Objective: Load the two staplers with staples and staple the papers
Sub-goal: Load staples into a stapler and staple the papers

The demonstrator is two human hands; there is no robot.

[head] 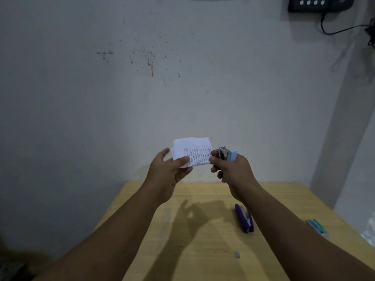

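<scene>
Left hand (171,169): raised above the tabletop, thumb and fingers pinching the left edge of a small white printed paper slip (192,153).
Right hand (231,169): fingers curled round an upright pale blue plastic stapler (228,156), its metal mouth at the slip's right edge.
Wooden tabletop (203,240): a purple stapler (244,219) lies flat right of centre; near it a small grey strip of staples (237,254); further right, a green-and-blue staple box (317,228).

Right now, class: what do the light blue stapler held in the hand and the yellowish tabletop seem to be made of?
Light blue stapler: smooth, matt plastic shell by its even colour, with a shiny grey metal core at its head. Yellowish tabletop: probably wood or wood-look laminate, given the faint grain lines and dull sheen.
</scene>
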